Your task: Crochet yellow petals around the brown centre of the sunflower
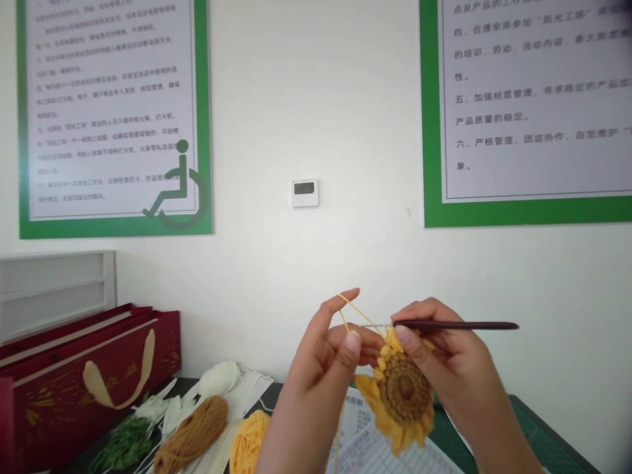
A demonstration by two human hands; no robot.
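Note:
A crocheted sunflower (405, 390) with a brown centre and yellow petals hangs between my hands, above the table. My right hand (447, 349) grips a crochet hook (464, 325) with a dark handle, its thin metal tip pointing left at the flower's top edge. The right thumb also presses on the flower there. Yellow yarn (363, 312) runs over the raised index finger of my left hand (328, 355) and down to the hook. The left thumb and other fingers close on the yarn left of the flower; the exact pinch is partly hidden.
Yellow (249, 440), brown (192, 433), green (123, 444) and white yarn (220, 380) lies at the left. Behind it stand dark red gift bags (99, 382). Printed papers (390, 447) and a green cutting mat (548, 441) lie under my hands. The wall rises behind.

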